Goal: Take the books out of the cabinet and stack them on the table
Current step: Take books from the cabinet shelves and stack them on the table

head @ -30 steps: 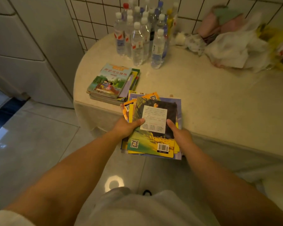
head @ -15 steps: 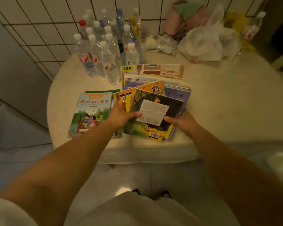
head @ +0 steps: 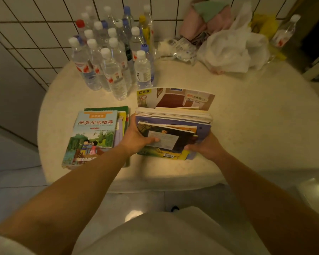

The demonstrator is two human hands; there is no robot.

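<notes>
Both hands hold a bundle of several thin books (head: 173,124) tilted up on its near edge on the round pale table (head: 247,126). My left hand (head: 136,138) grips its left side, thumb across the dark cover with a white label. My right hand (head: 204,146) grips the lower right corner. One book cover (head: 175,98) stands behind the bundle, leaning away. A flat stack of books (head: 94,135) with a green illustrated cover lies on the table just left of my left hand.
Many clear water bottles (head: 110,57) crowd the table's back left against the tiled wall. White plastic bags (head: 228,50), pink and green cloth (head: 206,17) and a lone bottle (head: 284,34) sit at the back right. The table's near edge is close to my body.
I carried the bundle from over the table's edge onto the table, right of the flat stack. It has tipped from lying flat in my hands to standing on its near edge.
</notes>
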